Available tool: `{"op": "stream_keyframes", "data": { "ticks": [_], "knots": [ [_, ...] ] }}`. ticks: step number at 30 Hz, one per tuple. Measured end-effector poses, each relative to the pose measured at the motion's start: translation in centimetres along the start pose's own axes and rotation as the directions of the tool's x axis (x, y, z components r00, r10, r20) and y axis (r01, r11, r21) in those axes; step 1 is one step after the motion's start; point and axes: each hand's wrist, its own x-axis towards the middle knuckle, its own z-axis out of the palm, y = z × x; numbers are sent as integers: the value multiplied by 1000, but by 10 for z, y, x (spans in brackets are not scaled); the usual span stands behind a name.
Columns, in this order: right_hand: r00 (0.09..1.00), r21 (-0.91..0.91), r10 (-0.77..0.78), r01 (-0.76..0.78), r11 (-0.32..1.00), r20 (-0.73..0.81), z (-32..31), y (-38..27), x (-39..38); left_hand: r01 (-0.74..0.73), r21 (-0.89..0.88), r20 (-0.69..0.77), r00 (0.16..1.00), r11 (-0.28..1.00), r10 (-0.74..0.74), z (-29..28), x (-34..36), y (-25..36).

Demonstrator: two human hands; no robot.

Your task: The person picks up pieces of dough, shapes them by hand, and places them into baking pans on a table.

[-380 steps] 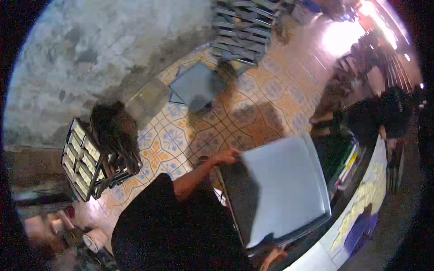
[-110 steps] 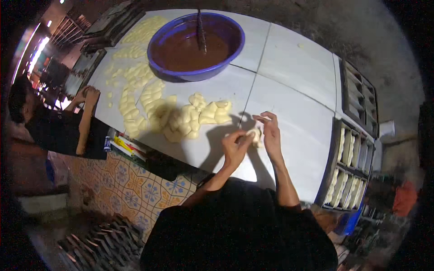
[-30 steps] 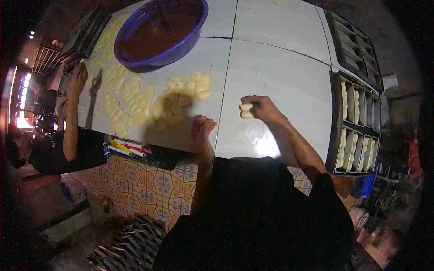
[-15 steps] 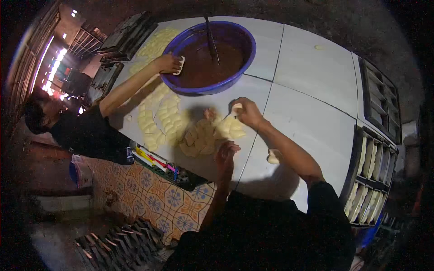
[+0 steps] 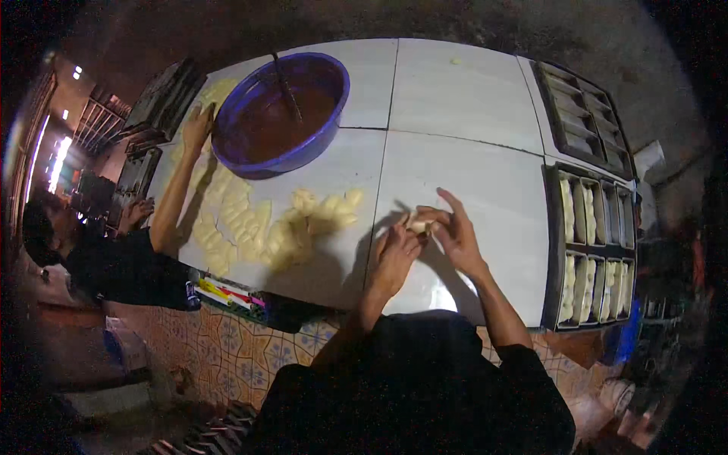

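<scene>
On the white tiled table, my left hand (image 5: 397, 254) and my right hand (image 5: 455, 231) meet around a small piece of pale dough (image 5: 417, 224), their fingers pinched on it and partly hiding it. My right index finger sticks up above the piece. Just to the left lie many cut dough lumps (image 5: 265, 231), partly in shadow. A wide purple basin (image 5: 322, 144) of brown liquid, with a dark stirring tool (image 5: 288, 95) in it, stands beyond them. At the right edge, a metal mould tray (image 5: 563, 280) holds dough strips; another mould tray (image 5: 576, 114) behind it holds none.
A co-worker (image 5: 102, 269) at the left has one hand (image 5: 196, 129) beside the basin and another (image 5: 135, 212) lower down. Dark stacked trays (image 5: 159, 98) stand behind. A crate of coloured utensils (image 5: 227, 292) sits below the table's near edge. Tiled floor (image 5: 250, 356) shows beneath.
My right hand has moved from the dough lumps rightward, and my left hand has risen to meet it on the dough piece. The co-worker's hand has moved off the basin's rim leftward.
</scene>
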Motion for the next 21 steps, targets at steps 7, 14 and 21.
{"op": "stream_keyframes", "data": {
  "ticks": [7, 14, 21],
  "knots": [
    [989, -200, -65, 91, 976, 134, 18, -8, -37, -67, 205, 60, 997, 976, 56, 7, -24, 9],
    [1000, -83, 5, -3, 997, 24, 46, -7, -42, -157, 728, -25, 967, 667, 255, -11, -33, 1],
    [938, 30, -194, 194, 981, 286, 53, 2, -28, -67, 60, 4, 998, 996, 67, -16, -34, 4]
  ]
}}
